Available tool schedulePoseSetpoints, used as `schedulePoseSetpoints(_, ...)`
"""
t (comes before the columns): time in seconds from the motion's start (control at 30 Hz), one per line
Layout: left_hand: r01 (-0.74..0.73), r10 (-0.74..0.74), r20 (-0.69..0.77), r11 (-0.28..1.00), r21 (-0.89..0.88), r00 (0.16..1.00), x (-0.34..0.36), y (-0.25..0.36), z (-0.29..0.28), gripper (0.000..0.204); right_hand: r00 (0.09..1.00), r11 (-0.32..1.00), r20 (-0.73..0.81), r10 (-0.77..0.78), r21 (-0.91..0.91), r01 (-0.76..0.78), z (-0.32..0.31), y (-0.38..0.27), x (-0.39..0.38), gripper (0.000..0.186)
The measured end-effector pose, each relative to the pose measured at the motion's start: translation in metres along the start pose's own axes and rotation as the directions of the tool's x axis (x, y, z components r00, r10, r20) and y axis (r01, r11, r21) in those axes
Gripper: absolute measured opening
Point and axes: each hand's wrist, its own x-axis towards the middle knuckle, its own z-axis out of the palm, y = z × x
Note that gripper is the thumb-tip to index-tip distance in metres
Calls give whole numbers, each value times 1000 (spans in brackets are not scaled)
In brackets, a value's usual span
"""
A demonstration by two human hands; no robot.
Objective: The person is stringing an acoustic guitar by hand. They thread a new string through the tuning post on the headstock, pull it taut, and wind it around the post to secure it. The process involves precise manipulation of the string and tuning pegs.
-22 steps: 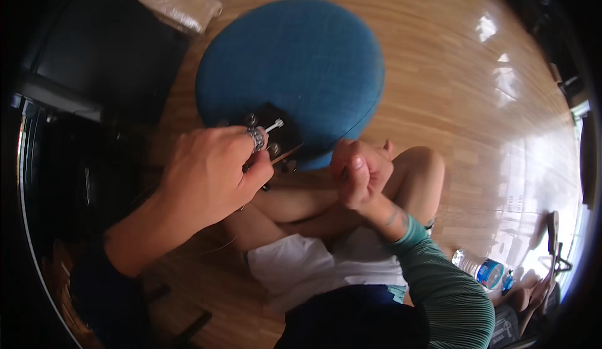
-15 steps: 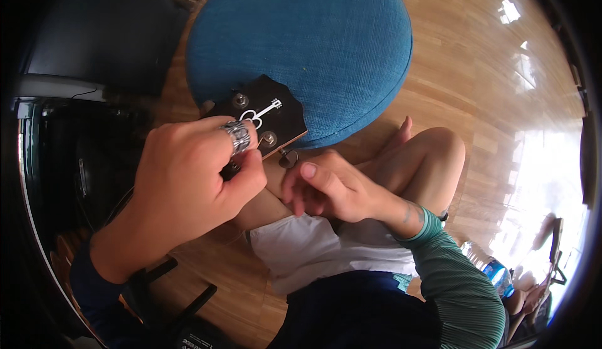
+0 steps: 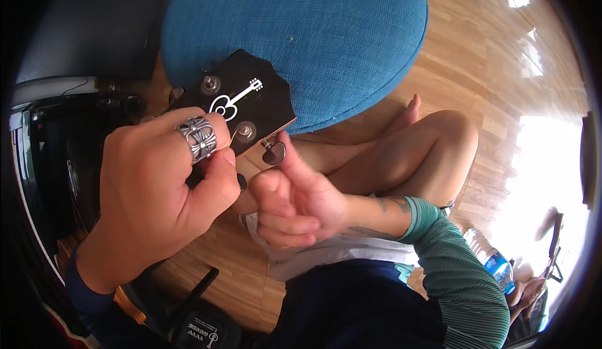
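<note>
I log: left hand [image 3: 157, 183], thumb and finger clamped on a string [image 3: 233, 138]; dark headstock [image 3: 254, 103] by a blue stool [image 3: 313, 35]; right hand [image 3: 301, 208], thumb touching a tuning knob [image 3: 274, 154], fingers curled apart from it. A loosened pinch could free the string.

With the headstock [image 3: 273, 101] marking the clock's centre, the stool [image 3: 301, 23] is sitting at one o'clock, its near edge showing behind the headstock. The left hand [image 3: 160, 173] is lying at eight o'clock, a string [image 3: 233, 137] running into it. A tuning knob [image 3: 274, 153] is jutting toward five o'clock, the right hand [image 3: 301, 205] lying just beyond, thumb touching it. A knee [image 3: 454, 139] is bending at three; a bottle [image 3: 494, 262] is lying on the floor [image 3: 464, 54] at four.
</note>
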Motion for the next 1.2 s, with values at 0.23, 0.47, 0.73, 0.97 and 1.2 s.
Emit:
schedulePoseSetpoints(0.23, 49, -52, -40, 996, -79, 998, -4, 0, 1, 13, 994, 989, 111, 4, 145, -20, 10, -5, -6, 65)
schedulePoseSetpoints(0.47, 47, -51, -62, 997, -65, 997, -2, 2, 3, 17, 995, 969, 95, -33, 248, 9, 6, -4, -4, 60)
schedulePoseSetpoints(0.73, 109, -116, -101, 991, -71, 988, -3, 3, 9, 26, 858, 662, -314, -407, -748, 41, 15, -20, -4, 34)
schedulePoseSetpoints(0.97, 169, -168, -53, 986, 7, 984, -4, 3, 6, 27, 772, -538, 251, -583, -832, -136, 19, -34, -7, 31)
schedulePoseSetpoints(1.2, 86, -81, -65, 993, 80, 995, 1, 5, 9, 21, 856, 99, -149, -496, -988, -114, 26, -41, -12, 42)
